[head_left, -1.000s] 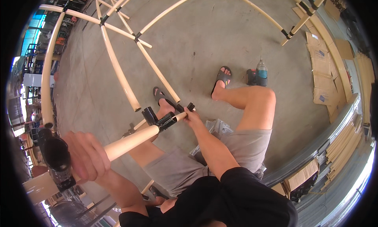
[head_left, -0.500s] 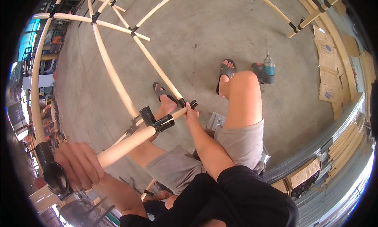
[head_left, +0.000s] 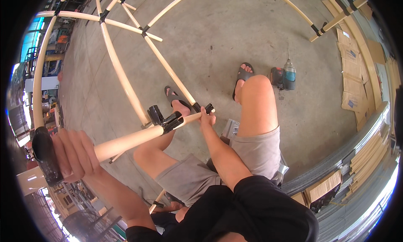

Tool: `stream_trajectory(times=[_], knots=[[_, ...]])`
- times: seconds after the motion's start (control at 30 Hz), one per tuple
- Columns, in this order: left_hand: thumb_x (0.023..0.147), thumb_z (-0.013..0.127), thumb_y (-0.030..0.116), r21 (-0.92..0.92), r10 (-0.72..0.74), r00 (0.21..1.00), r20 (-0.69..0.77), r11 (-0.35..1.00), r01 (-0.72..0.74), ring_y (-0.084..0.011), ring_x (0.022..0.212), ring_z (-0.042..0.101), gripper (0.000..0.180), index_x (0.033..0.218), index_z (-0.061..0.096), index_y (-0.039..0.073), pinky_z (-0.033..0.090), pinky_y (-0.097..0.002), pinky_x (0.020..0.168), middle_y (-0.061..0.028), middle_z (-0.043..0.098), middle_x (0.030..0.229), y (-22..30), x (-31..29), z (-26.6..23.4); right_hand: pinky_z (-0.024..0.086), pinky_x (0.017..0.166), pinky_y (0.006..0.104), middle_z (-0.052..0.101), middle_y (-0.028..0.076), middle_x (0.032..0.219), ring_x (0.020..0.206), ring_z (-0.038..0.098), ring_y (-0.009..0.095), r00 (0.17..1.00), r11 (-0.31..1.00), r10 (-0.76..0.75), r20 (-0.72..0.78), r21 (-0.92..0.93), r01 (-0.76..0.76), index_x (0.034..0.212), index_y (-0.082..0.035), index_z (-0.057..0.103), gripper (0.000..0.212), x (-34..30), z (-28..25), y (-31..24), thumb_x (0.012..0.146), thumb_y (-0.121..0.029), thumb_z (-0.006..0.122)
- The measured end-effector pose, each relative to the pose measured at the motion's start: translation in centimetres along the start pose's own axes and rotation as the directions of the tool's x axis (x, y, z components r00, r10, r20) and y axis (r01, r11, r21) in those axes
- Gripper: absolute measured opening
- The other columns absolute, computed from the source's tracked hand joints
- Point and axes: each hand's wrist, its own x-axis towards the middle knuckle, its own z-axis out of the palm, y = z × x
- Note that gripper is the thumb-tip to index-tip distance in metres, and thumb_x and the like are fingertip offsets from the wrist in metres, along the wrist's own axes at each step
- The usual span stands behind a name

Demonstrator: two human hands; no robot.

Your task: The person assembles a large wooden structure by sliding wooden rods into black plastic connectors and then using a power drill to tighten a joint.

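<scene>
A cream pipe (head_left: 130, 142) slants across in front of me, its left end nearer to me. My left hand (head_left: 76, 154) is wrapped around it beside a black pipe joint (head_left: 46, 154) at that end. Midway along, a black metal connector (head_left: 172, 122) sits on the pipe, with a short upright black sleeve (head_left: 155, 115) next to it. My right hand (head_left: 206, 117) grips the pipe's far end at another black joint (head_left: 211, 108). From that end a second cream pipe (head_left: 170, 70) runs away to the larger frame. My right palm is hidden.
A frame of cream pipes with black joints (head_left: 103, 17) spreads over the far left floor. A teal and black power drill (head_left: 289, 76) stands beyond my right knee. Flattened cardboard (head_left: 351, 70) lies along the right side, near stacked grey metal lengths (head_left: 312, 175).
My left hand has moved up and slightly left with the near pipe end and its joint. The pipe now lies more level, its far end showing past the joint at my right hand.
</scene>
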Motion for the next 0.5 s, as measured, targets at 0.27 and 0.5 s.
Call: stream_trajectory(times=[0.27,0.5], knots=[[0.098,0.054,0.034,-0.097,-0.007,0.993,0.117,0.995,0.019,-0.0121,0.023,0.042,0.051,0.053,0.046,0.012,0.039,-0.0252,0.025,-0.0049,0.046,0.035,-0.7,1.6,-0.1,0.063,0.067,0.0405,0.065,0.009,0.095,0.080,0.068,0.022,0.985,0.952,0.139,0.106,0.260,-0.162,0.103,-0.001,0.060,0.036,0.9,0.1,0.3,0.081,-0.018,0.083],[0.098,0.054,0.030,-0.065,0.006,0.998,0.064,0.998,-0.002,-0.0160,0.024,0.045,0.048,0.055,0.048,0.009,0.040,-0.0273,0.026,-0.0062,0.048,0.037,-0.2,0.0,-0.1,0.061,0.063,0.0387,0.066,0.010,0.094,0.075,0.067,0.025,0.910,0.846,0.279,0.308,0.369,-0.384,0.096,-0.001,0.061,0.025,1.1,0.5,-0.8,0.082,-0.008,0.080]])
